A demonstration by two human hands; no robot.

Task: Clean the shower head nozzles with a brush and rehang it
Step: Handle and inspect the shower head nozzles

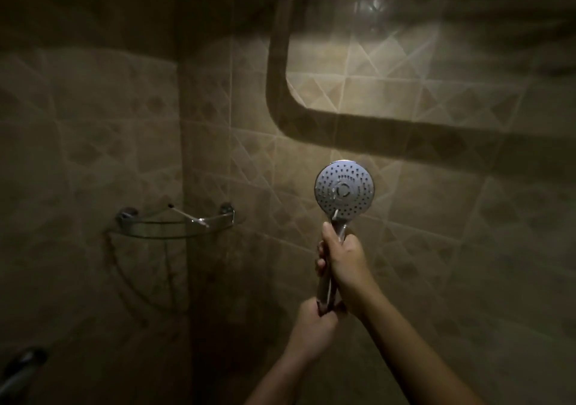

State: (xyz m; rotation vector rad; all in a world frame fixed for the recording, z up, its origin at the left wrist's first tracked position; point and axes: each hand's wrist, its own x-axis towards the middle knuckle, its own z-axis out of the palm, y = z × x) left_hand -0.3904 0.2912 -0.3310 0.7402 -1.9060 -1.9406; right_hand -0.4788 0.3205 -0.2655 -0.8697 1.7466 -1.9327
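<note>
- Your right hand [343,256] was wrapped round the handle [324,283] just under the shower head [344,191], fingers curled tight.
- Your left hand [313,316] was clenched on the bottom end of the same handle, just below the right, so neither hand was free.
- The shower head stood upright in front of the tiled wall [436,217], nozzle face turned toward you. It hung on nothing, and no holder was in view.
- Neither hand held a brush. A thin stick [190,217] lay on the corner shelf [149,223] to the left, well apart from your hands. It could have been the brush, but it was too dark to tell.
- Risk: fetching a tool meant letting one hand go. A smooth chrome handle in a single grip could slip, and the head could knock the tile.
- Risk: your left hand sat about where a hose would join. The hose was not visible, but twisting there could loosen the joint.
- Risk: the light was poor, so nozzles could easily be missed, and hard scrubbing could tip the face away.
- Scrubbing looked not yet begun, and rehanging was not yet done.
</note>
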